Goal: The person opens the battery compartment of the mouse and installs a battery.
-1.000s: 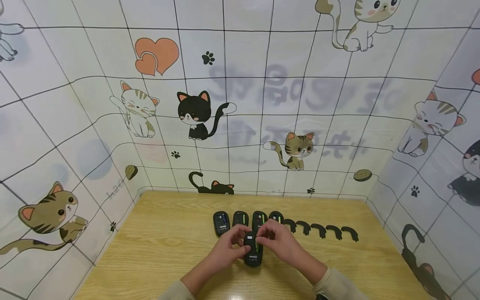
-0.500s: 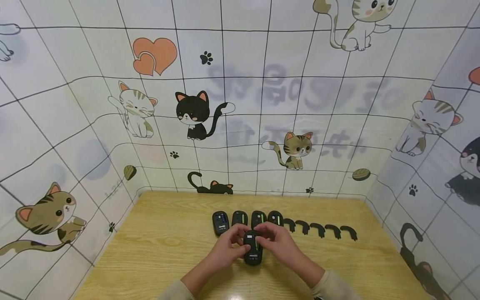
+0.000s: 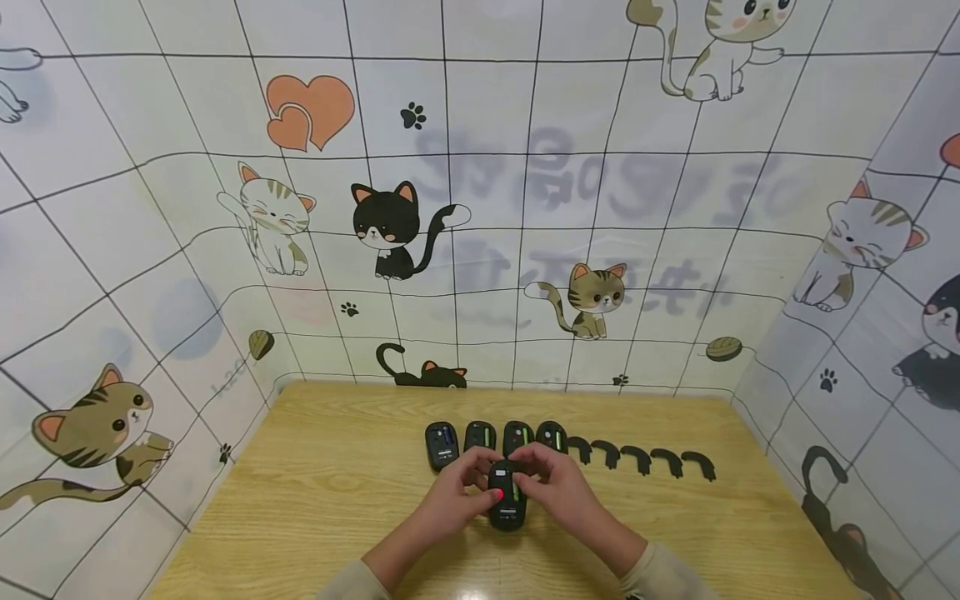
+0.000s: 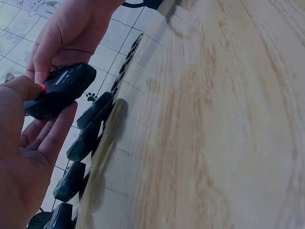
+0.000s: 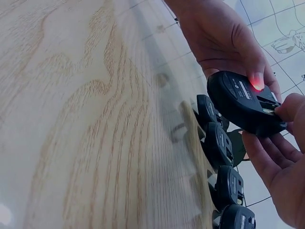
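A black computer mouse (image 3: pixel 507 515) is held underside up between both hands, above the table. Its battery slot lies uncovered, with a green battery (image 3: pixel 515 490) in it. My left hand (image 3: pixel 456 493) grips the left side, thumb on the underside and fingers around the edge. Beside that thumb a red light glows on the mouse (image 5: pixel 238 98) in the right wrist view. My right hand (image 3: pixel 561 487) holds the mouse's upper right; its thumb presses at the battery end and its fingers curl round the far edge. Part of the slot is hidden by the right thumb.
Behind the hands, several black mice (image 3: pixel 442 447) lie underside up in a row with batteries showing. To their right stretches a line of several curved black covers (image 3: pixel 699 465). All rest on a wooden table (image 3: pixel 315 500), enclosed by cat-patterned cloth walls (image 3: pixel 487 192).
A red light has come on at the mouse's underside by the left thumb. The right index finger has shifted to the mouse's far end, while the thumb stays at the battery.
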`<action>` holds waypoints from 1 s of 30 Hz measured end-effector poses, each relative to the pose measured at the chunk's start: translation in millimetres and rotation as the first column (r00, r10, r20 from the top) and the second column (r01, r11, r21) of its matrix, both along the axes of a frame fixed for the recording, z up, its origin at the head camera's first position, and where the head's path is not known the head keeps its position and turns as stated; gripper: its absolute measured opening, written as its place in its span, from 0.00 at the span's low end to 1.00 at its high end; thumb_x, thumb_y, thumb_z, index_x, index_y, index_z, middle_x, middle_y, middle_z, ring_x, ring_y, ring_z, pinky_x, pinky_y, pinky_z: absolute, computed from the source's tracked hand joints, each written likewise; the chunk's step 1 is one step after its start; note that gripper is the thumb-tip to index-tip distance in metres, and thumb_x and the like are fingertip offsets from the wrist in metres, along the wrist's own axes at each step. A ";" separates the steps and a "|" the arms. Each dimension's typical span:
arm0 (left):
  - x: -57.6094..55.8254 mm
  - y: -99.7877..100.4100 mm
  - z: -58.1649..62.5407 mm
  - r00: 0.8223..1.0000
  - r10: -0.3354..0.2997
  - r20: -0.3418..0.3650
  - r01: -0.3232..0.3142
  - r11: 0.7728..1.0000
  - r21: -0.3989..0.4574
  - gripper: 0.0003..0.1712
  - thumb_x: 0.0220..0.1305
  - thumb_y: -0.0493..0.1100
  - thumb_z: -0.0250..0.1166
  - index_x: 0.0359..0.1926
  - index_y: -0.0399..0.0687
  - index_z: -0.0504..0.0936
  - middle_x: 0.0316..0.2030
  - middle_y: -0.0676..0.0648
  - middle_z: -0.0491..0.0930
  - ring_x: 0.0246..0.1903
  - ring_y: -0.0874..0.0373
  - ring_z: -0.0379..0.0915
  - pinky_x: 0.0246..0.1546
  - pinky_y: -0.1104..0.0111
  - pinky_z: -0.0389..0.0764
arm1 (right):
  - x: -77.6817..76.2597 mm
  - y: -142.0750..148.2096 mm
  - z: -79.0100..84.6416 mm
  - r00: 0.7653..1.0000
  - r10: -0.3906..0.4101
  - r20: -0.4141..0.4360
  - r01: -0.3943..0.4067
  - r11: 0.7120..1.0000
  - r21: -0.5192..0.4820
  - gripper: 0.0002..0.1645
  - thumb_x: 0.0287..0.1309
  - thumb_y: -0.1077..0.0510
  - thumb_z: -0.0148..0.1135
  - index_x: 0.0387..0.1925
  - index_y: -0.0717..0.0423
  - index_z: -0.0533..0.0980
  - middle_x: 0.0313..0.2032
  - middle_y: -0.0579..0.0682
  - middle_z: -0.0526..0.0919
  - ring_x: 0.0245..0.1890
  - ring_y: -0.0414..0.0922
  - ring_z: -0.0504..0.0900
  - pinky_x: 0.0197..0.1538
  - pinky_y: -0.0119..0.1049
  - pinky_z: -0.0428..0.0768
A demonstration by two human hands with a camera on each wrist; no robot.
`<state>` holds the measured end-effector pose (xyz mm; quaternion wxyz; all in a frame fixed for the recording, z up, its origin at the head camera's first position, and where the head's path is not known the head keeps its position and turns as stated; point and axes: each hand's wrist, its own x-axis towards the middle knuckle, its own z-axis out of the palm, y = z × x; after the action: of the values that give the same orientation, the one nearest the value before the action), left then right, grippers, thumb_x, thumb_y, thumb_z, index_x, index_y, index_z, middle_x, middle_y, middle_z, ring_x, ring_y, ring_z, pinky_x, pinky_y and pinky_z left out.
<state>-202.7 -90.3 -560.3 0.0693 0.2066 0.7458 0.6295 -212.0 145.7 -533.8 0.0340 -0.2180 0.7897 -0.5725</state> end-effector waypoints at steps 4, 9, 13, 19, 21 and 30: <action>0.5 -0.3 1.1 1.000 0.000 0.011 0.000 1.000 0.002 0.26 0.71 0.30 0.72 0.64 0.56 0.82 0.49 0.45 0.82 0.43 0.50 0.83 0.36 0.60 0.93 | 0.9 -1.3 1.1 1.000 -0.008 0.010 0.008 1.000 0.005 0.13 0.73 0.63 0.72 0.55 0.54 0.84 0.50 0.51 0.91 0.52 0.46 0.88 0.47 0.36 0.87; 0.6 -0.7 1.7 1.000 0.004 0.017 -0.004 1.000 0.007 0.26 0.71 0.30 0.72 0.64 0.56 0.82 0.49 0.45 0.82 0.43 0.50 0.82 0.36 0.60 0.93 | 0.4 -2.7 -0.1 1.000 -0.016 0.012 0.016 1.000 0.002 0.12 0.73 0.64 0.72 0.55 0.54 0.83 0.50 0.51 0.90 0.51 0.46 0.88 0.45 0.35 0.87; -0.5 -0.9 0.9 1.000 0.004 0.029 -0.005 1.000 0.015 0.26 0.70 0.30 0.72 0.64 0.55 0.82 0.48 0.44 0.82 0.42 0.51 0.82 0.36 0.61 0.93 | -0.8 -1.8 -2.6 1.000 -0.020 -0.004 0.020 1.000 0.015 0.12 0.73 0.63 0.73 0.55 0.52 0.84 0.50 0.50 0.90 0.50 0.44 0.88 0.45 0.35 0.87; -2.6 -2.4 -0.7 0.998 0.004 0.056 -0.005 1.000 0.015 0.27 0.71 0.30 0.71 0.66 0.54 0.81 0.48 0.44 0.82 0.42 0.51 0.83 0.37 0.61 0.93 | -0.4 2.5 -2.2 1.000 0.025 -0.014 -0.024 0.998 0.062 0.18 0.72 0.59 0.75 0.60 0.52 0.83 0.53 0.50 0.89 0.50 0.46 0.88 0.48 0.37 0.89; -3.3 -3.5 -0.2 0.998 0.004 0.066 -0.006 1.000 0.018 0.27 0.72 0.31 0.71 0.67 0.54 0.81 0.49 0.43 0.82 0.43 0.51 0.83 0.37 0.60 0.93 | -0.8 4.8 -1.9 0.998 0.059 -0.024 -0.056 0.995 0.087 0.23 0.71 0.57 0.77 0.64 0.51 0.81 0.54 0.49 0.88 0.50 0.47 0.88 0.49 0.38 0.89; -5.4 -6.3 -2.8 0.995 -0.009 0.095 0.005 0.999 0.045 0.26 0.74 0.32 0.68 0.68 0.53 0.79 0.52 0.42 0.83 0.43 0.50 0.85 0.39 0.57 0.94 | -1.4 13.1 -4.0 0.977 0.192 -0.090 -0.173 0.968 0.185 0.48 0.61 0.49 0.85 0.78 0.53 0.72 0.65 0.51 0.76 0.53 0.47 0.83 0.54 0.45 0.89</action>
<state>-208.0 -96.7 -563.0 0.1025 0.1805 0.7268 0.6547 -213.4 158.8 -537.8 0.0633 -0.3161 0.8144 -0.4825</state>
